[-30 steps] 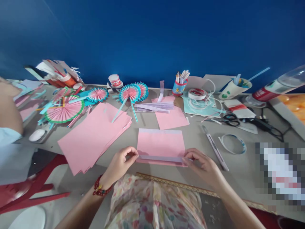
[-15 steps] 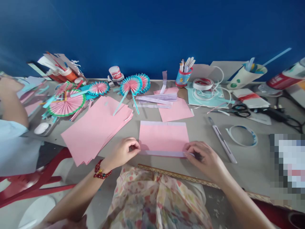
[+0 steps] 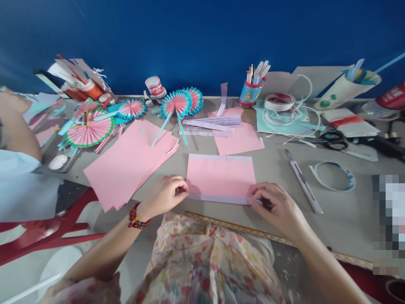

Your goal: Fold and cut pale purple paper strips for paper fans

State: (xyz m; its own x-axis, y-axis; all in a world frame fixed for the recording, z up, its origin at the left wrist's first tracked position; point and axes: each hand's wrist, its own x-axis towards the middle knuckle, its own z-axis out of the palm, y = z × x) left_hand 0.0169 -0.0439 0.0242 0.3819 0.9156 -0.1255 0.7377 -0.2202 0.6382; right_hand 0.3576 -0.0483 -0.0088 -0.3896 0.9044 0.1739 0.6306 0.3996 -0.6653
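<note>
A pink sheet [image 3: 221, 176] with a pale lilac strip along its top edge and another along its bottom edge lies flat before me. At its lower left corner my left hand [image 3: 167, 194] pinches the strip's end, fingers curled. My right hand [image 3: 274, 204] pinches the lower right corner, where the strip [image 3: 218, 199] sticks out slightly past the sheet. A stack of pink sheets [image 3: 129, 162] lies to the left. Behind the sheet are loose lilac strips [image 3: 215, 123] and another pink sheet [image 3: 240, 139].
Right of my right hand lies a utility knife [image 3: 303, 181], with a tape loop [image 3: 332, 176] and black scissors [image 3: 332, 140] beyond. Paper fans [image 3: 177, 105], a pen cup [image 3: 252, 90] and a glue jar [image 3: 155, 86] stand along the blue wall. Another person's arm [image 3: 19, 122] is at far left.
The view has shifted slightly, so table items appear displaced. Both hands stay at the sheet's lower corners, their pinches looking the same.
</note>
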